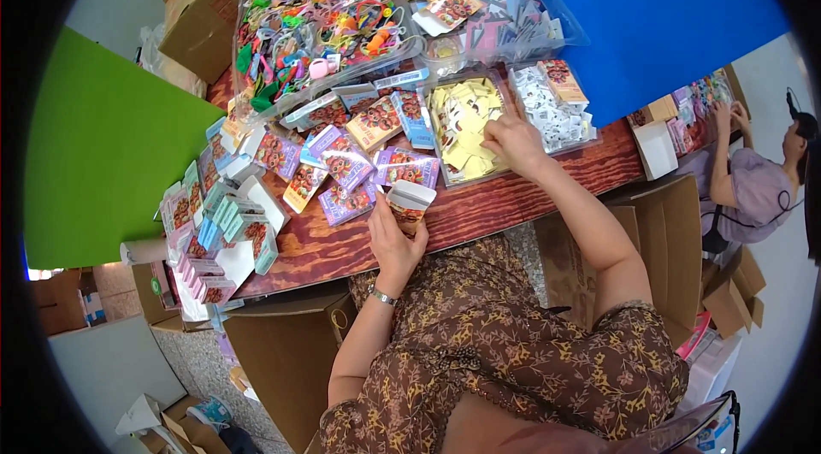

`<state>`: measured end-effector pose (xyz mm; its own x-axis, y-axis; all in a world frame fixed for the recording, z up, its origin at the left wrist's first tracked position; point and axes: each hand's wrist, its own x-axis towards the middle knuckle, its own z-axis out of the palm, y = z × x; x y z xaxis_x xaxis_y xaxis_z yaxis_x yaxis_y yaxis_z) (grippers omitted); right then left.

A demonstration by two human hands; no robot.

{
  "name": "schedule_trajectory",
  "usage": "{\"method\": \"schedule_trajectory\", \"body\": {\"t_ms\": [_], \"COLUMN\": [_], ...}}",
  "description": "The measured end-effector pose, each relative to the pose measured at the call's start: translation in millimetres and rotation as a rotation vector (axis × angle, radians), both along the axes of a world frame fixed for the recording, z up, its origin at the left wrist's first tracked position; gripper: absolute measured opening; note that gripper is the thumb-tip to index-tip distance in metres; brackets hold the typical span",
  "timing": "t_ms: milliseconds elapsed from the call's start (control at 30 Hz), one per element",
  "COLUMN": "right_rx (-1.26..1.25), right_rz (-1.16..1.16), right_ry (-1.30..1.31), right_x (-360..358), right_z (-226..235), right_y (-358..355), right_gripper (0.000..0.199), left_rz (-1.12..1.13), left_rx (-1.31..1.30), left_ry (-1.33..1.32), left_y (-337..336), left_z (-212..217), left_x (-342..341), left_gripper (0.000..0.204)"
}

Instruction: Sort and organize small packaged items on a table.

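My left hand [398, 240] holds a small open carton [409, 202] upright, its pale flaps raised at the top, near the table's front edge. Over a clear tray of yellow paper slips [466, 116] is my right hand [515, 146], its fingers bent and drawn together at the slips. Whether a slip is between those fingertips is too small to tell. Purple, orange and blue printed cartons [342, 159] lie in a loose pile beyond my left hand. Beside the yellow slips stands a tray of white slips [552, 116] with an orange carton on it.
A large clear bin of colourful small trinkets [321, 35] stands at the back, with a bin of paper packets [513, 9] beside it. Stacked cartons [231, 227] crowd the table's left end. Cardboard boxes [291, 360] flank me below. Another person [744, 180] works at the far right.
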<state>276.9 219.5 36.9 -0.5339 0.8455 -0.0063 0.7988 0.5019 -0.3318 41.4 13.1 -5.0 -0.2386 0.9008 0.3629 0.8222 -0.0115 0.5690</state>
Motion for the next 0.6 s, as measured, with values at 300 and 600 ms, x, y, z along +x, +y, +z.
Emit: {"method": "schedule_trajectory", "body": {"t_ms": [300,600], "right_rx": [-0.050,0.027], "right_rz": [0.099,-0.248], "right_ry": [0.374,-0.075], "right_x": [26.7,72.7], "right_z": [19.5,11.7], "right_y": [14.1,101.5], "right_gripper": [0.016,0.027], "left_rz": [-0.009,-0.016], "left_rx": [0.013,0.020], "left_ry": [-0.037,0.001], "left_y": [-1.9,1.6], "left_z": [-2.6,-0.7], "left_x": [-1.3,0.9], "left_gripper": [0.095,0.096]}}
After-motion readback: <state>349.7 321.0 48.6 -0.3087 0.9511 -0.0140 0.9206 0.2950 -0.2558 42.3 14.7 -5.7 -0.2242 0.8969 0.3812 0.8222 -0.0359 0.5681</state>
